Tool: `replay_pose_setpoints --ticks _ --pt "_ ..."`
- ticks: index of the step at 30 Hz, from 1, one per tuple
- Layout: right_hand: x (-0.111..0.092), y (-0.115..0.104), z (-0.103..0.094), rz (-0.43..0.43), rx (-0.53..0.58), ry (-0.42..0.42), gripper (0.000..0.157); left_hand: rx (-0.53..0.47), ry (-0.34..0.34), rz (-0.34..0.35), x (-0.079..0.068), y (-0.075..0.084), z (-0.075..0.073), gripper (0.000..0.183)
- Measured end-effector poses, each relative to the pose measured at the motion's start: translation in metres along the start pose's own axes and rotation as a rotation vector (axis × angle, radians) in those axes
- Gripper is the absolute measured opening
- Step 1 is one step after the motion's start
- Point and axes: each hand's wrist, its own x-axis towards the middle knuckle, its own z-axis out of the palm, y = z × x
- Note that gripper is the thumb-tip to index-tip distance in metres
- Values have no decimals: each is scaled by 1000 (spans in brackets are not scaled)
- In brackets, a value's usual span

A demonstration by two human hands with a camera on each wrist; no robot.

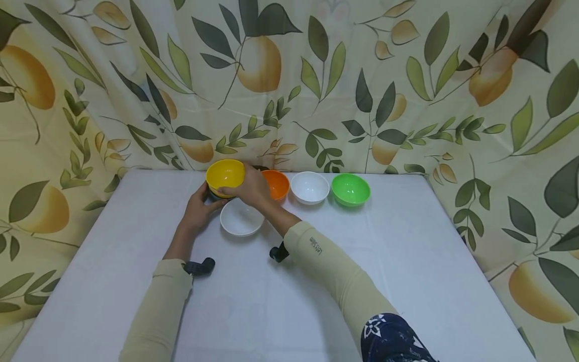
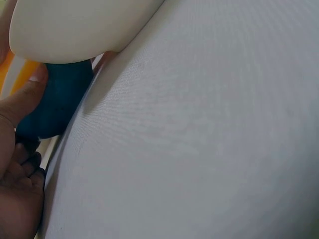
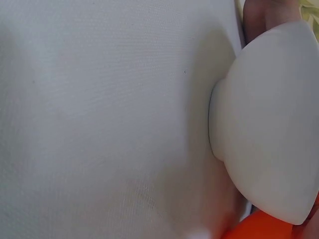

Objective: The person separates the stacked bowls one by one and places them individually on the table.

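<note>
In the head view, a yellow bowl (image 1: 225, 173) sits at the back left, over a dark blue bowl (image 2: 62, 102) that shows best in the left wrist view. My right hand (image 1: 252, 187) grips the yellow bowl at its right side, thumb across the near rim. My left hand (image 1: 198, 210) holds the blue bowl from the left and below, with its thumb on the wall. Just in front of both hands stands a white bowl (image 1: 242, 219), upright. Its side also fills the right of the right wrist view. The blue bowl is mostly hidden in the head view.
To the right of my hands, an orange bowl (image 1: 278, 185), a second white bowl (image 1: 309, 188) and a green bowl (image 1: 351, 190) stand in a row along the back edge. A white cloth covers the table (image 1: 362, 281). A leaf-patterned curtain (image 1: 334, 115) hangs behind.
</note>
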Motion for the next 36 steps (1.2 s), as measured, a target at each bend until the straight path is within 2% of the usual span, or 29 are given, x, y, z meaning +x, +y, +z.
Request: replay_pose_setpoints --ticks 5,17,22,27,33,36 --pt "-1 0 0 1 37 16 94 -6 -4 -6 -1 0 0 100" --pt "-13 -5 -4 -94 210 134 92 6 3 -1 0 -3 -2 99" --pt "-25 -2 -12 -117 282 145 86 7 5 -6 2 -3 -1 98" --pt "-39 5 -21 -150 298 144 86 25 13 -37 3 -2 -1 99" --pt "-53 9 -38 -119 327 158 86 19 1 -22 3 1 -1 99" --pt "-61 11 -47 -105 301 163 88 9 1 -11 2 2 -2 99"
